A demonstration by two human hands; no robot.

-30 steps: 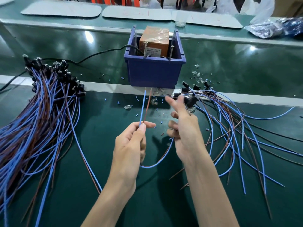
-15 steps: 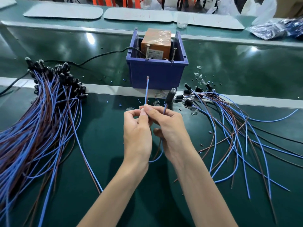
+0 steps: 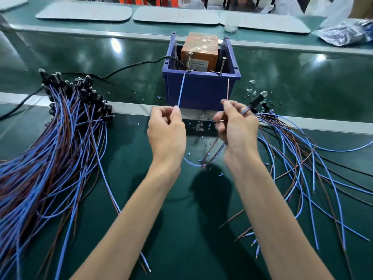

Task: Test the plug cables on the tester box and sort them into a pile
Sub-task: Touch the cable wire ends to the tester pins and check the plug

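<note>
The tester box [image 3: 198, 54] is an orange unit standing in a blue bin [image 3: 201, 91], with two upright screws at the bin's front rim. My left hand [image 3: 166, 134] pinches the blue wire [image 3: 181, 91], whose tip reaches the left screw [image 3: 189, 62]. My right hand [image 3: 236, 128] pinches the brown wire [image 3: 228, 89], its tip just below the right screw [image 3: 222, 65]. The cable's black plug [image 3: 257, 100] sticks out to the right of my right hand. A large pile of cables [image 3: 56, 138] lies on the left. Loose cables [image 3: 298, 150] spread on the right.
A black power cord [image 3: 125, 69] runs left from the bin. Small wire offcuts and clear bits [image 3: 198, 126] litter the green mat in front of the bin. Grey mats [image 3: 175, 15] and plastic bags [image 3: 343, 33] sit on the far bench.
My hands have moved apart, splitting the cable's two wires. The blue wire now reaches up to the left screw and the brown wire toward the right screw. The plug swung right.
</note>
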